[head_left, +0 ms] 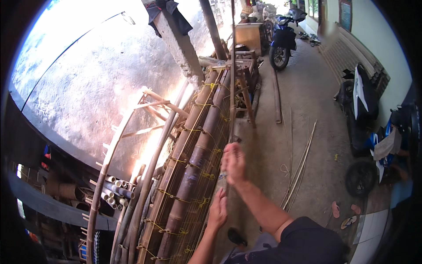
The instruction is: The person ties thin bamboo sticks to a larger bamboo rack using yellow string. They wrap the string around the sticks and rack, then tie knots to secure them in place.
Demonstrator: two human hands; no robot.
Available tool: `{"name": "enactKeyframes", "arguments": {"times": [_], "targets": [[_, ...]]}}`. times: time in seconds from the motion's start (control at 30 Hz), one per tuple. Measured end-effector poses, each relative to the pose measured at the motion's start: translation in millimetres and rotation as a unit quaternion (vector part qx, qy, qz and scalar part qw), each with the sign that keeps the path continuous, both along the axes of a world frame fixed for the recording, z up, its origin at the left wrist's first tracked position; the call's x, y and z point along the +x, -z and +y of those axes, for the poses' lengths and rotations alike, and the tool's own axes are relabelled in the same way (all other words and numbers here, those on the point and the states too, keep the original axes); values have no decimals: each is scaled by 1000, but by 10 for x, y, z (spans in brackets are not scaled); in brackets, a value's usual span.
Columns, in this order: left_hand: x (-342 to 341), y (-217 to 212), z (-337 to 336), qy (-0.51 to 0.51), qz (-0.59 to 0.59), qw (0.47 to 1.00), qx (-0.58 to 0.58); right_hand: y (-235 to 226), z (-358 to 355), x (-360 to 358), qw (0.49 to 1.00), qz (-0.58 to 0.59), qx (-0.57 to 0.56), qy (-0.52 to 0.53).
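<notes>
My right hand (234,163) is closed around a long, thin bamboo strip (232,97), which runs away from me past the top of the picture. Lower down, my left hand (217,211) grips the strip's near part; its fingertips are partly hidden. Just left of both hands is a long bamboo rack (193,154) of thick poles. Thin slats (211,176) lie along it, bound at intervals with yellow cord (204,202).
On the left, a bamboo ladder (105,176) stands near cut bamboo tubes (116,191) and a pale wall. Loose thin strips (303,163) lie on the floor to my right. Parked motorbikes (281,44) stand ahead and at right, near pink sandals (336,209).
</notes>
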State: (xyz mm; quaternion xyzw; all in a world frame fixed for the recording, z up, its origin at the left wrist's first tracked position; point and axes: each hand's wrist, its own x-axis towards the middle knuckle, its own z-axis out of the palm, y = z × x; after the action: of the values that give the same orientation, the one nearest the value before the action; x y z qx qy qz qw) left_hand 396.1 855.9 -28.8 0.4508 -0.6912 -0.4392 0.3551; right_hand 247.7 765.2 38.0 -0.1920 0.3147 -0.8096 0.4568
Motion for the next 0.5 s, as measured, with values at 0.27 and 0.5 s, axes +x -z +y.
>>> {"name": "enactKeyframes", "arguments": {"times": [0.27,0.5], "targets": [[2509,-847,1268,-211,-256,943,15,-82,335,1728,983,-86,8,-164],[4182,-1605,2002,-225,-482,831,162,966,849,3141,897,136,113,-405]]}}
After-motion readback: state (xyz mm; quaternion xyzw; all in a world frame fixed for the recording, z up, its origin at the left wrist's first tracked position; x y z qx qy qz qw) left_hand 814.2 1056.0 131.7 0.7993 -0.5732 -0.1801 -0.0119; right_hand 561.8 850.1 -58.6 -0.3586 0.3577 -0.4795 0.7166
